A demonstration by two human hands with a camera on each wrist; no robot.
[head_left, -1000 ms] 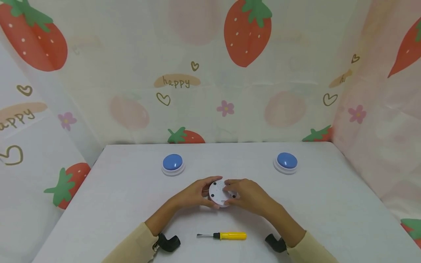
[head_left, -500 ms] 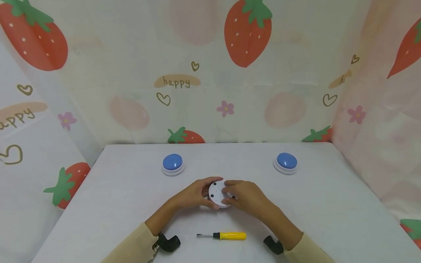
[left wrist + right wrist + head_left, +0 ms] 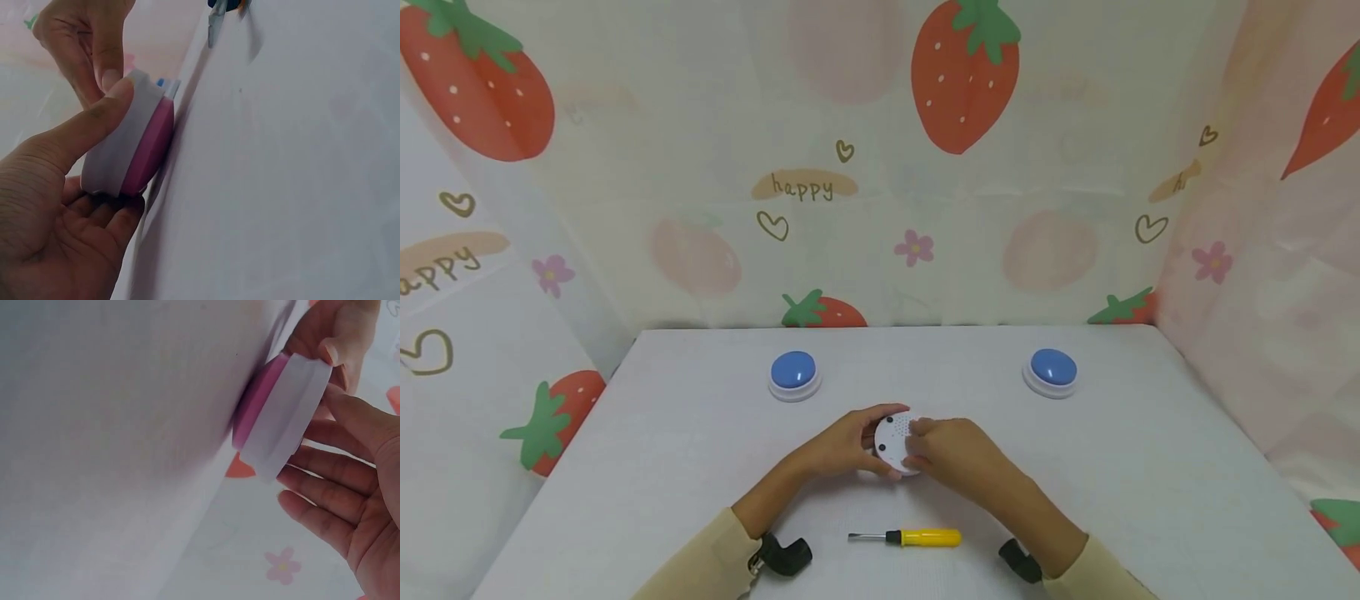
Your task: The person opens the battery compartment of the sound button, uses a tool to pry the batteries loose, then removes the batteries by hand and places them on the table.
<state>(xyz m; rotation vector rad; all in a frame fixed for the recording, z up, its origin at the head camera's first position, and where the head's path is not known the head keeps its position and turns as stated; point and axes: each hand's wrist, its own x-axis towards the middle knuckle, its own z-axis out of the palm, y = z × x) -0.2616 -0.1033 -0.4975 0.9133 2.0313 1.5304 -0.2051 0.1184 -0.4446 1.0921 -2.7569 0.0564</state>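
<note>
From where I stand, the work looks to be in an early stage. The pink-topped push button (image 3: 891, 440) is held near the middle of the white table (image 3: 700, 392), turned upside down, with its pink dome (image 3: 150, 147) facing the tabletop and its white base facing up. On this base I can see small speaker holes (image 3: 903, 427) and two dark round spots. So the turning over is done, and the base is ready to be worked on.

The left hand (image 3: 838, 442) holds the button by the rim, thumb on the near side and fingers curved around the far side. The right hand (image 3: 958, 450) is loosely spread, its fingertips and thumb touching the base but not closed around anything. What these fingertips do there I cannot say surely, because the hand covers this part.

I see no piece taken off, so I would judge that most of the work remains. The yellow-handled screwdriver (image 3: 928, 537) lies unused, nearer to the person. Two blue push buttons (image 3: 793, 369) stand dome up farther back, well apart, untouched.
</note>
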